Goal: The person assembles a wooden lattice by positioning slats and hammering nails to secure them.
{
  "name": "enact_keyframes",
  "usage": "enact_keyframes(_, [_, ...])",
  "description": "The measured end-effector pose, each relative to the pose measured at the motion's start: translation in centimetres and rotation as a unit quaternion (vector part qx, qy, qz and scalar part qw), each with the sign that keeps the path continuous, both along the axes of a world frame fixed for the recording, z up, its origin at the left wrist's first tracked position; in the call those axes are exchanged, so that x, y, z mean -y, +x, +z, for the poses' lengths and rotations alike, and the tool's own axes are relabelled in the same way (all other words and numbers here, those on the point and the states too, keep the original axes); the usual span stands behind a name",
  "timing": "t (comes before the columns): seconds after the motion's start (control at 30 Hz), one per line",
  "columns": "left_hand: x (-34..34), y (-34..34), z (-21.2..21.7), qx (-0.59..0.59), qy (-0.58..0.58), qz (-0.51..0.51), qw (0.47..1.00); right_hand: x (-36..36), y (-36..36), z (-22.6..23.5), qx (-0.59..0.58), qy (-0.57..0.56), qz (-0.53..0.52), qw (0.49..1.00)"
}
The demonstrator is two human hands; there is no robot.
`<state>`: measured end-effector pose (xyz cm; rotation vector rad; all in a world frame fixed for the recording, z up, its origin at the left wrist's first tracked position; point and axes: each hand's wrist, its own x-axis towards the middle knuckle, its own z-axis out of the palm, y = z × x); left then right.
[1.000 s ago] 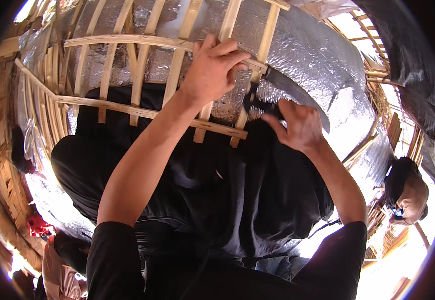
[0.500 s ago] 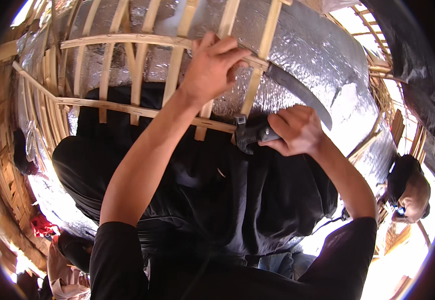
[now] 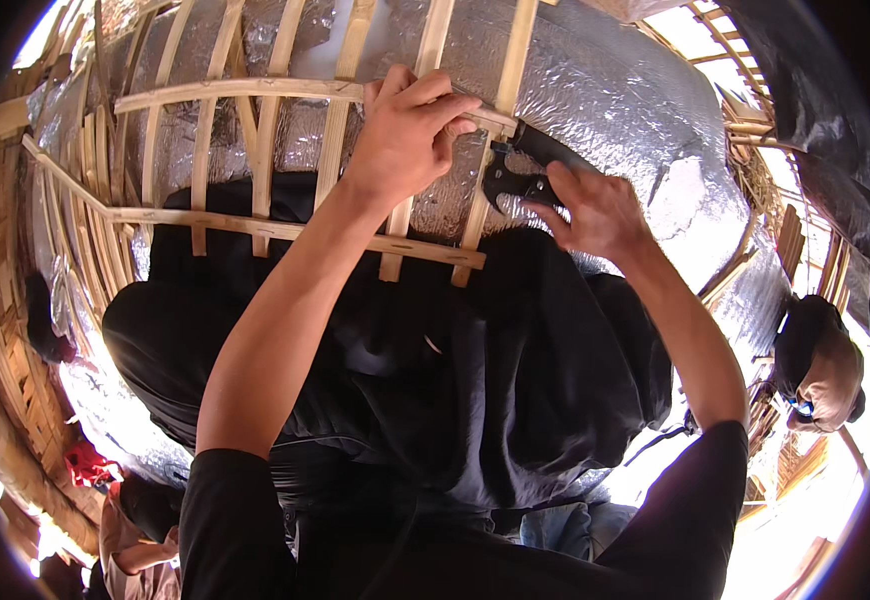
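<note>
A bamboo lattice (image 3: 230, 222) of pale crossed strips lies over my lap and the ground before me. My left hand (image 3: 405, 130) is closed around its upper crosspiece (image 3: 235, 90), near the right end. My right hand (image 3: 595, 210) grips a black claw hammer (image 3: 505, 185) by its handle. The hammer's head is just below the right end of that crosspiece, close to the last upright strip (image 3: 485, 190). A dark curved blade (image 3: 547, 146) extends right from there, partly hidden behind my right hand. Its handle cannot be made out.
Shiny silver sheeting (image 3: 645, 110) covers the ground beyond the lattice. Black cloth (image 3: 435, 350) drapes my lap. Woven bamboo (image 3: 0, 290) stands at the left edge. One person (image 3: 820, 365) is at far right, another (image 3: 135, 540) at lower left.
My right hand has raised the hammer from beside the lower crosspiece up to the upper one, now covering much of the blade. The lattice and my left hand have shifted slightly left in view.
</note>
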<state>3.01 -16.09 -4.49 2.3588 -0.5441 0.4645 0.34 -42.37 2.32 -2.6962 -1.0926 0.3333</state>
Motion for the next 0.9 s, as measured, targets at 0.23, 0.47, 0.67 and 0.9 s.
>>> enact_keyframes(0.23, [-0.1,-0.2,0.4,0.007,-0.010,-0.003,1.000,0.0,0.9,-0.5,0.030,-0.030,-0.054,0.998])
enact_keyframes(0.47, [-0.1,0.7,0.9,0.009,0.025,0.022,0.999,0.0,1.1,0.3,-0.051,-0.070,-0.122,0.989])
enact_keyframes(0.67, [0.9,-0.8,1.9,0.005,0.011,0.011,1.000,2.0,-3.5,2.6,-0.093,0.194,-0.312,0.925])
enact_keyframes(0.9, [2.1,-0.4,2.7,0.014,0.061,0.075,0.995,1.3,-4.6,-0.4,-0.068,0.182,-0.395,0.898])
